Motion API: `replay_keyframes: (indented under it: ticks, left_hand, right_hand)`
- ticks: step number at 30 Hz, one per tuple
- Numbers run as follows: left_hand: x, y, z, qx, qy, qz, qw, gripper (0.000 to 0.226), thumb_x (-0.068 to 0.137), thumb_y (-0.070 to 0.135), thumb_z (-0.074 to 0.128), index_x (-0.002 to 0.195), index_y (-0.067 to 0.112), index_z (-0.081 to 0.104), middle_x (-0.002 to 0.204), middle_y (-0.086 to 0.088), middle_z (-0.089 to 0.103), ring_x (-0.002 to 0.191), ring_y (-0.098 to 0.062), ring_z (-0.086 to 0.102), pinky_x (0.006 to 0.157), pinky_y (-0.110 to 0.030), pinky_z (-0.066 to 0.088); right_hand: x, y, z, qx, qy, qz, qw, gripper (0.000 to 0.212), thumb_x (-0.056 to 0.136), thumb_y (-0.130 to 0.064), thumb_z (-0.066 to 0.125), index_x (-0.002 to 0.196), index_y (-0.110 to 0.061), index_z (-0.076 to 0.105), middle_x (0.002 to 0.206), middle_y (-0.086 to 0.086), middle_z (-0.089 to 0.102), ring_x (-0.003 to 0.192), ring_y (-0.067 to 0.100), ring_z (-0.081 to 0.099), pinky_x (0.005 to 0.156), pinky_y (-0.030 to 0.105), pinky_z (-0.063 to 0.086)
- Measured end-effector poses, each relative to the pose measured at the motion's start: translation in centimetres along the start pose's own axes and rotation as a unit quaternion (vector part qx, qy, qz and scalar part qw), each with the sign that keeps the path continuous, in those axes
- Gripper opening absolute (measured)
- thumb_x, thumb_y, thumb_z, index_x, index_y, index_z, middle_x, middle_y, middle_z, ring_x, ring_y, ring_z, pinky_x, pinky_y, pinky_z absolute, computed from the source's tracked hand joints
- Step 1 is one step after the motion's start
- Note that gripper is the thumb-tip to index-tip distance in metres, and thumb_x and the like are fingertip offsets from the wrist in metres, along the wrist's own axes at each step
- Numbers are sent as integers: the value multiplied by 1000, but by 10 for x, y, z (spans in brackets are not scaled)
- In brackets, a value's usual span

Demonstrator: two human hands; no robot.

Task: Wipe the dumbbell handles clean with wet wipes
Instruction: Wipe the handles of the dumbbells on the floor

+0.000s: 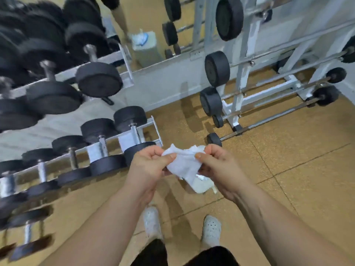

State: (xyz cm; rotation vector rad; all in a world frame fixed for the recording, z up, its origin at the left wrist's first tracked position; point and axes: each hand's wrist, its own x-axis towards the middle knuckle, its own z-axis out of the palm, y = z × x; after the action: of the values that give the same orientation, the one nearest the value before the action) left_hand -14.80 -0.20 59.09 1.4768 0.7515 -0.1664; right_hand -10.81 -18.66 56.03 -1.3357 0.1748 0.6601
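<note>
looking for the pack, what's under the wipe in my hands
Below the wet wipe, near the right hand, a whitish packet-like object pokes out; the wipe covers its top, so what it is is unclear.

Nothing written could be read. Any markings on the black barbell ends at the far right were too blurred.

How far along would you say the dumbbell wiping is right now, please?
Done: a wet wipe is out. In hand: the left hand and right hand pinch it between them beside the dumbbell rack. Left: the wipe touches no handle; the nearest handle awaits. Whether any is already clean cannot be told.
</note>
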Motion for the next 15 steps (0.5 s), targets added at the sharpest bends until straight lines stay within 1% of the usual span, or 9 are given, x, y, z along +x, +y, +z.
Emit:
replay_keyframes:
  ticks: [1, 3, 5, 7, 9, 10, 12, 13, 15]
  left_hand:
    - [-16, 4, -19, -2, 20, 8, 1000, 22, 86, -2, 72, 72, 8, 59, 71, -17, 62, 70, -29, 64, 63, -37, 58]
    - [-44, 5, -60, -8, 70, 17, 997, 23, 85, -1, 74, 72, 9, 59, 69, -15, 62, 70, -28, 64, 65, -40, 58]
    - [-68, -3, -105, -33, 118, 18, 992, 22, 84, 0, 76, 72, 11, 61, 72, -16, 63, 70, -27, 63, 62, -38, 57]
    - [-88, -15, -145, -69, 147, 14, 987, 20, 84, 3, 77, 73, 12, 62, 76, -18, 64, 71, -26, 63, 63, -36, 56]
    - [-110, -32, -193, -112, 184, 9, 976, 19, 84, 5, 77, 74, 13, 64, 79, -17, 66, 73, -25, 63, 70, -40, 55]
    - [-122, -42, -218, -135, 204, 4, 970, 19, 84, 5, 77, 74, 14, 64, 80, -16, 66, 73, -26, 64, 72, -41, 56]
    - [-148, -66, -280, -188, 247, -1, 951, 20, 85, 5, 75, 73, 14, 62, 81, -14, 68, 70, -25, 66, 69, -38, 58]
    - [-162, -79, -311, -212, 268, -4, 940, 20, 86, 4, 74, 74, 13, 60, 80, -13, 68, 68, -24, 66, 66, -36, 58]
    - [-194, -108, -376, -246, 309, -21, 919, 20, 87, 3, 72, 76, 12, 59, 79, -12, 69, 67, -22, 65, 65, -34, 58]
  right_hand:
    - [-6, -8, 16, -14, -29, 2, 999, 27, 93, -4, 64, 73, -7, 46, 79, 10, 41, 77, 25, 46, 62, 32, 48]
    - [-15, -21, 52, -52, -85, -2, 995, 31, 91, -2, 66, 71, -16, 46, 72, 9, 40, 77, 25, 42, 65, 37, 40]
    - [-23, -26, 98, -103, -126, -11, 987, 22, 90, 0, 67, 82, -16, 55, 68, 6, 48, 77, 25, 44, 69, 40, 38]
    - [-31, -24, 144, -143, -150, -25, 978, 16, 91, -1, 66, 95, -16, 64, 72, 7, 55, 76, 25, 50, 68, 38, 42]
    - [-38, -9, 197, -189, -171, -33, 966, 12, 92, -7, 66, 98, -16, 70, 78, 10, 62, 76, 25, 57, 70, 40, 47]
    - [-42, 2, 223, -218, -184, -36, 958, 10, 93, -12, 67, 97, -18, 73, 83, 9, 68, 80, 26, 62, 75, 43, 52]
    - [-54, 30, 284, -286, -216, -39, 933, 11, 93, -22, 67, 93, -23, 77, 92, 3, 75, 91, 24, 69, 87, 48, 56]
    - [-61, 45, 314, -312, -228, -37, 922, 12, 94, -25, 66, 91, -24, 78, 92, 0, 76, 92, 22, 69, 88, 46, 57]
    - [-80, 76, 375, -352, -255, -42, 900, 17, 95, -24, 64, 86, -20, 78, 86, -3, 75, 82, 14, 67, 80, 36, 56]
